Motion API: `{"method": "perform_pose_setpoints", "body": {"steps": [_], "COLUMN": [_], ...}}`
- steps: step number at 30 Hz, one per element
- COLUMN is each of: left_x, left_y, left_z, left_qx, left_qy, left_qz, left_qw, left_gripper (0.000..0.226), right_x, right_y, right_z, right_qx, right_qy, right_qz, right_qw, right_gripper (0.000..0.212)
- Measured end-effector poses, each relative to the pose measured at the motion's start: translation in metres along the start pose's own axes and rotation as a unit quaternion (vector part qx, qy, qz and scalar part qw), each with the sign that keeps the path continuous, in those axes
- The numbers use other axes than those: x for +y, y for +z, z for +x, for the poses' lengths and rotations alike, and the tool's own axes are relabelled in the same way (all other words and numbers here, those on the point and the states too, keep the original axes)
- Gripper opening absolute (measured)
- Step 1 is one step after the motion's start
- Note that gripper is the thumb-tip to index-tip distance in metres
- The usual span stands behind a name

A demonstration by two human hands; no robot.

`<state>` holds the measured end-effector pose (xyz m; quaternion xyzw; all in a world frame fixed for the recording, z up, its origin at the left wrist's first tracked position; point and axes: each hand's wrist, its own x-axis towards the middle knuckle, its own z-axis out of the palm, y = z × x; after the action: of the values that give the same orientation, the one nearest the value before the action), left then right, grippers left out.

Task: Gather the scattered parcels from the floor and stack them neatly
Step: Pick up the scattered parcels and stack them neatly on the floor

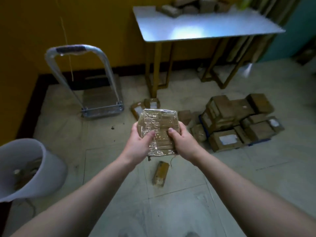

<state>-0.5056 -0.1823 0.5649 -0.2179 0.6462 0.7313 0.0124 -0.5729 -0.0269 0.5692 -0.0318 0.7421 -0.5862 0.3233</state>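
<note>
A brown parcel wrapped in clear plastic (159, 124) is held up in front of me, above the floor. My left hand (139, 142) grips its left side, thumb on top. My right hand (183, 141) grips its right side the same way. On the floor to the right lies a pile of brown parcels (239, 120), some with white labels. A small narrow parcel (160, 173) lies on the tiles just below my hands. Two more labelled parcels (145, 105) lie beyond the held one, near a table leg.
A metal-topped table (196, 29) stands at the back with several parcels (188, 6) on it. A folding hand trolley (100, 103) stands at the left by the yellow wall. A white bucket (34, 168) sits at the near left.
</note>
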Motion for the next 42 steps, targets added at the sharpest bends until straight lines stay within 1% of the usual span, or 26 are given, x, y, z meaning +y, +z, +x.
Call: {"method": "perform_pose_setpoints", "body": {"steps": [2,6,8,11,12,14,17,21,23,25,28,31,34,35,39,42], "left_x": [0.018,0.044,0.055,0.071,0.075,0.081,0.087,0.099,0.114,0.131,0.155,0.174,0.186,0.189,0.195,0.193], "left_y": [0.044,0.14,0.189,0.259,0.279,0.315,0.356,0.402,0.424,0.447,0.486,0.525,0.558,0.568,0.599,0.619], "left_z": [-0.005,-0.015,-0.018,-0.021,-0.021,-0.021,-0.015,0.013,0.035,0.062,0.11,0.152,0.185,0.194,0.229,0.254], "left_qx": [-0.018,-0.065,-0.092,-0.131,-0.14,-0.155,-0.172,-0.179,-0.183,-0.195,-0.217,-0.236,-0.259,-0.264,-0.256,-0.245], "left_qy": [0.018,0.036,0.039,0.046,0.048,0.046,0.035,0.047,0.061,0.074,0.096,0.117,0.111,0.108,0.1,0.086], "left_qz": [0.01,0.044,0.053,0.06,0.062,0.07,0.09,0.094,0.122,0.137,0.137,0.143,0.14,0.138,0.149,0.153], "left_qw": [1.0,0.996,0.994,0.989,0.987,0.984,0.98,0.978,0.974,0.968,0.962,0.954,0.949,0.948,0.95,0.953], "left_gripper": [0.043,0.04,0.04,0.039,0.038,0.038,0.043,0.037,0.036,0.038,0.051,0.056,0.052,0.051,0.051,0.051], "right_x": [-0.007,-0.009,-0.011,-0.013,-0.012,-0.01,-0.007,-0.012,-0.023,-0.039,-0.062,-0.079,-0.089,-0.091,-0.095,-0.094], "right_y": [-0.042,-0.133,-0.179,-0.245,-0.264,-0.298,-0.339,-0.389,-0.417,-0.448,-0.497,-0.542,-0.581,-0.593,-0.635,-0.664], "right_z": [-0.025,-0.07,-0.091,-0.119,-0.126,-0.138,-0.148,-0.137,-0.126,-0.11,-0.082,-0.054,-0.033,-0.026,0.002,0.027], "right_qx": [0.031,0.119,0.137,0.174,0.186,0.201,0.198,0.214,0.234,0.26,0.285,0.293,0.293,0.294,0.286,0.266], "right_qy": [-0.016,-0.048,-0.052,-0.054,-0.053,-0.052,-0.052,-0.067,-0.077,-0.089,-0.096,-0.08,-0.067,-0.063,-0.062,-0.065], "right_qz": [-0.007,-0.022,-0.029,-0.038,-0.033,-0.017,-0.002,-0.008,-0.01,-0.033,-0.052,-0.048,-0.031,-0.023,-0.021,-0.017], "right_qw": [0.999,0.991,0.989,0.982,0.98,0.978,0.979,0.975,0.969,0.961,0.952,0.951,0.953,0.954,0.956,0.962], "right_gripper": [0.021,0.032,0.045,0.074,0.077,0.073,0.048,0.046,0.045,0.047,0.036,0.033,0.015,0.012,0.013,0.016]}}
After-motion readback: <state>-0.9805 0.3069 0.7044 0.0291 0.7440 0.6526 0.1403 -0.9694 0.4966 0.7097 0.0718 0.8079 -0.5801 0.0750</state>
